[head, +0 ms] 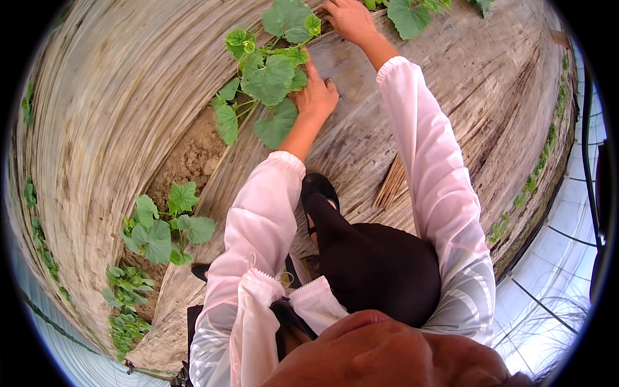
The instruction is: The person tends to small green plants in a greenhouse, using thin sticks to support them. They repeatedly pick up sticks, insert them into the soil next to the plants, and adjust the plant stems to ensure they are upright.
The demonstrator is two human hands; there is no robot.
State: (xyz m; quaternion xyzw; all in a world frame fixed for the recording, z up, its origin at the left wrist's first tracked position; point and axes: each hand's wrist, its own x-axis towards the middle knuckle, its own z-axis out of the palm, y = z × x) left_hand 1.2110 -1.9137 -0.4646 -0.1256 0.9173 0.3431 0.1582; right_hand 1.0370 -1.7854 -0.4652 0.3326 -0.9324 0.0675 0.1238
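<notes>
My left hand reaches in at the right side of a leafy vine plant, its index finger pointing up under the leaves and its thumb apart. Leaves cover part of the fingers, so any hold on a stem is hidden. Further up and to the right, at the top edge of the view, my right hand is over the plastic ground film, fingers bent down. What its fingertips touch cannot be made out. Both forearms wear light pink sleeves with elastic cuffs.
Bare soil shows in a gap between film sheets. A second young plant grows lower left, with more plants below it. A bundle of thin sticks lies near my black shoe. Another plant stands at the top right.
</notes>
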